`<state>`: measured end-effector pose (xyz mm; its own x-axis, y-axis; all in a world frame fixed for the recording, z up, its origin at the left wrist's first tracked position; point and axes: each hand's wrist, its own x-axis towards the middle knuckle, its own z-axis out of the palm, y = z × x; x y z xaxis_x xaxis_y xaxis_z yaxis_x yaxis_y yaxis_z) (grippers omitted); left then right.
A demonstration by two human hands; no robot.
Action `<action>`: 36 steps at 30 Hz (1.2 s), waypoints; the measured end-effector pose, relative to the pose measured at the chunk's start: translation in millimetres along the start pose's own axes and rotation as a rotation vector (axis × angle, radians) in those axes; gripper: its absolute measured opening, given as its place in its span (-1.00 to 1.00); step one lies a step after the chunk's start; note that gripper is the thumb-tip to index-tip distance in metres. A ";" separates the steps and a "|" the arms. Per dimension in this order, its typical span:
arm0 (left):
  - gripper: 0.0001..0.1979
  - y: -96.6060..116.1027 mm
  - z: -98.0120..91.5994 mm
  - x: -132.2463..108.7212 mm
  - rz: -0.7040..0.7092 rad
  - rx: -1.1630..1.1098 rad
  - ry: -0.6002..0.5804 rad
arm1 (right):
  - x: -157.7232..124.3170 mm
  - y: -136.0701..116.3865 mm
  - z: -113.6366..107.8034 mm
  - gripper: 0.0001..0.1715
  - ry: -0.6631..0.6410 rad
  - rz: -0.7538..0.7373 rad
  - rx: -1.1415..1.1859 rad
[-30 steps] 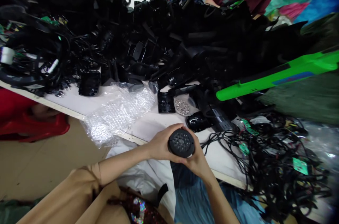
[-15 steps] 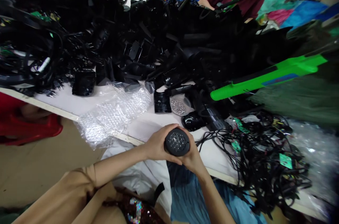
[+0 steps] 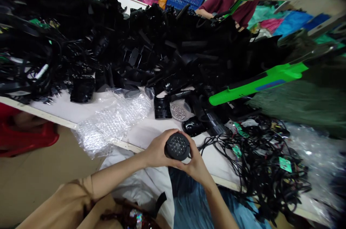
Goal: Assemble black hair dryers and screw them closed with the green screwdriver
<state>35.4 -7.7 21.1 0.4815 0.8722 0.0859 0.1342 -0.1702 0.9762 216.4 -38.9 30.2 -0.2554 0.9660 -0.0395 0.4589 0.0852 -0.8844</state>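
Observation:
A round black part (image 3: 177, 146), its face dotted with small clear spots, is held upright over the table's front edge. My left hand (image 3: 159, 149) wraps its left side, fingers closed against it. From the right, my right hand (image 3: 195, 162) grips the same part, thumb and fingers curved round it. Just beyond the hands sit a small dish of tiny metal pieces (image 3: 178, 112), a curved black shell (image 3: 162, 108) and another glossy black shell (image 3: 193, 126). The underside of the held part is hidden.
A long bright green tool (image 3: 256, 84) hangs over the right side. Tangled black cables with green circuit boards (image 3: 285, 164) lie at right. Bubble wrap (image 3: 116, 120) overhangs the front edge at left. Black parts (image 3: 173, 48) heap across the table; other people sit beyond.
The view has shifted slightly, so table items appear a little further left and lower. Both hands keep hold of the round black part, whose face has tilted slightly.

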 end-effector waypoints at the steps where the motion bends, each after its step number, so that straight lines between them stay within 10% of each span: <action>1: -0.02 0.6 0.7 0.0 0.003 0.007 0.008 | 0.1 0.8 0.6 -0.05 0.006 -0.012 -0.001; 36: -0.14 8.0 8.6 6.6 -0.053 0.068 0.176 | 6.8 16.1 18.4 -0.08 0.200 -0.049 0.055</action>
<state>47.1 -7.3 27.7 0.3143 0.9464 0.0744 0.2160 -0.1476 0.9652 206.4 -35.4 7.2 -0.0997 0.9907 0.0926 0.4019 0.1252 -0.9071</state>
